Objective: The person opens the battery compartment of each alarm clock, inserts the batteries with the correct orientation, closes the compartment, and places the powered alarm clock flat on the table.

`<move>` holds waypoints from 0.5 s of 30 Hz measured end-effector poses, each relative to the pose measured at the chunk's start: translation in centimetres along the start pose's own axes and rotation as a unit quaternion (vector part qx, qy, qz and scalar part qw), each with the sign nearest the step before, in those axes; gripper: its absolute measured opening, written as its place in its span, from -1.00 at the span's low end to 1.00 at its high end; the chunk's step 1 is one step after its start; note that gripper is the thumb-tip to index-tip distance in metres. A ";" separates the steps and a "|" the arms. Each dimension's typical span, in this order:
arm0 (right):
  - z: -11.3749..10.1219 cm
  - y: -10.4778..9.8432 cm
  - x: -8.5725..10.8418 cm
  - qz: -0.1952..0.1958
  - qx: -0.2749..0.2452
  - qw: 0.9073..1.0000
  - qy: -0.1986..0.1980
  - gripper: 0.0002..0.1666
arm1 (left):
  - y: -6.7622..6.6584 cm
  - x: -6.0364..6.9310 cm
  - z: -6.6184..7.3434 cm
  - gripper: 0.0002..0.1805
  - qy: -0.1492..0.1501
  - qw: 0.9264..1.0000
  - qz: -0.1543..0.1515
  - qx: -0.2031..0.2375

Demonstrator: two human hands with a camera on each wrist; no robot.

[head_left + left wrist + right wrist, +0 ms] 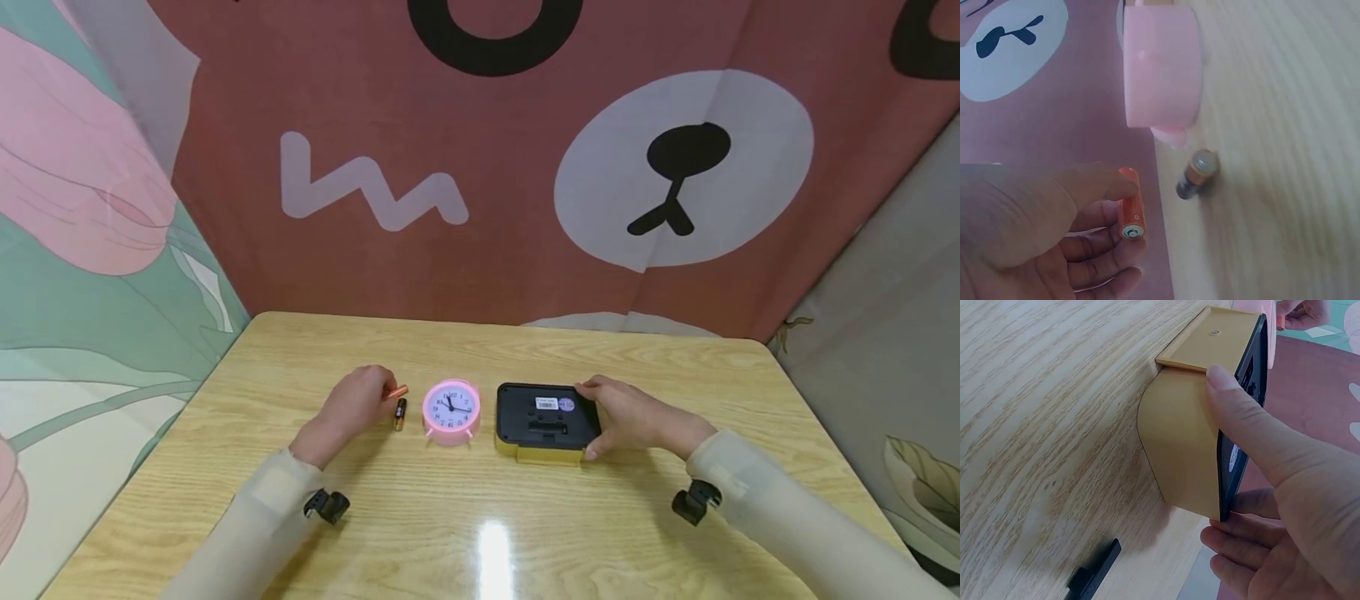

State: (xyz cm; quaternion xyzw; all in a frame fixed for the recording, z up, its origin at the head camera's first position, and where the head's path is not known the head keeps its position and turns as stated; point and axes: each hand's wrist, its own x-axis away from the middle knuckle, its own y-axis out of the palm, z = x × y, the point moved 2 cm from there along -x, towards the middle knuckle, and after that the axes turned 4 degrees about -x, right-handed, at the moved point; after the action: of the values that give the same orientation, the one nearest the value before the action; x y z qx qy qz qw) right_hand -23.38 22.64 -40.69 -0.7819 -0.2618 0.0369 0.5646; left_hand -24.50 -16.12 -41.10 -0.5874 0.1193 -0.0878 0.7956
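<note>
My left hand [358,404] pinches an orange battery [1131,212] between thumb and fingers, above the table. A second battery, black and copper [401,414], lies on the table just below it. To the right stands a pink alarm clock [451,411] with a white dial. My right hand [633,414] grips the right end of a gold box-shaped device [1185,437], its thumb on the near side and fingers at the far edge. The device's black panel [525,408] faces up, with a white label, a round purple sticker and a slot-like recess.
A small black strip-shaped piece [1094,572] lies near the device's right end, in the right wrist view. Everything rests on a wooden table [420,517]. Behind it hangs a brown cloth [510,250] with a bear print.
</note>
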 end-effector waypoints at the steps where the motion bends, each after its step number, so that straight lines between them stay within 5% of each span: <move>1: 0.0 0.0 0.0 0.000 -0.001 1.000 0.000 0.36 | -0.1 -0.1 0.1 -0.92 0.004 1.000 0.003 -0.001; 15: 0.1 0.2 -0.1 -0.001 -0.011 1.000 0.001 0.36 | -0.7 -1.0 2.8 -0.89 0.040 0.999 0.008 -0.011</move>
State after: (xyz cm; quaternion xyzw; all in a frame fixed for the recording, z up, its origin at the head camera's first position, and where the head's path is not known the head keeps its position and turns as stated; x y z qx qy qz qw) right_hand -23.39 22.67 -40.96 -0.7880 -0.2623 0.0327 0.5560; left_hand -24.59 -13.47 -39.59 -0.5907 0.1569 -0.1036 0.7846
